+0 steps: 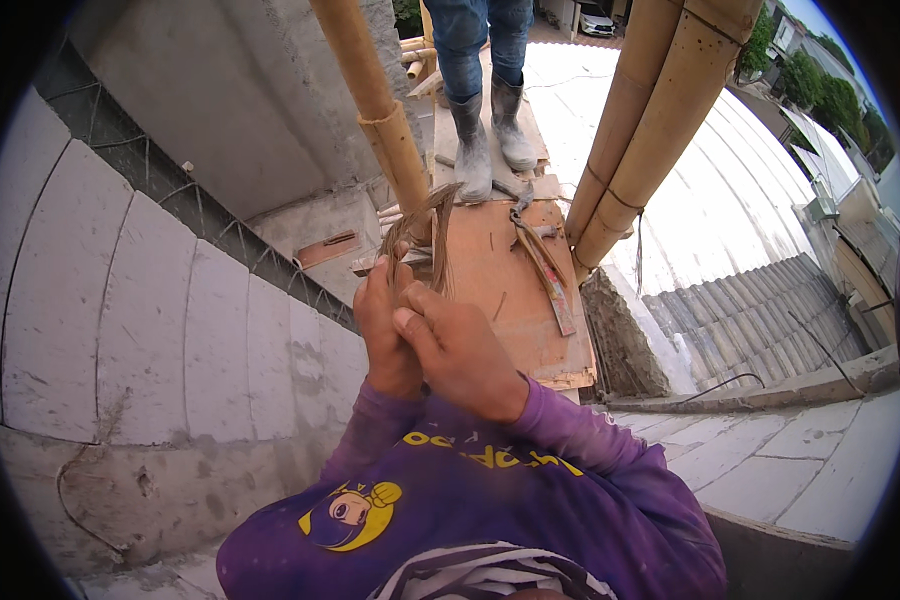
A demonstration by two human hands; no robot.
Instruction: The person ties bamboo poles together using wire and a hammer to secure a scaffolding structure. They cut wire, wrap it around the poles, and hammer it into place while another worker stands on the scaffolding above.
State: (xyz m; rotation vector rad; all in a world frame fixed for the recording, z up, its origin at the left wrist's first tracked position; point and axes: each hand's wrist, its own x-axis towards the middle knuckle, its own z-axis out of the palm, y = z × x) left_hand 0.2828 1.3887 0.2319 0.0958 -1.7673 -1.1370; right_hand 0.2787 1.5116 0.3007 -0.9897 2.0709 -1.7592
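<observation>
A bundle of thin brown tie wire (440, 205), bent over in a loop, rises from between my two hands. My left hand (378, 325) is closed around its lower part, thumb side up. Pressed against it from the right is my right hand (465, 345), fingers curled in and thumb lying across the left hand. The wire ends inside the fingers are hidden. Beyond the hands, a plywood board (480, 290) bears a hammer-like tool (542, 232) and a worn strap (553, 285) with a red-marked end.
Another person's dusty rubber boots (473, 150) stand at the board's far end. Bamboo poles rise at left (370, 100) and right (650, 130). A pale block wall (150, 300) runs along my left. Metal roofing (690, 170) lies lower down on the right.
</observation>
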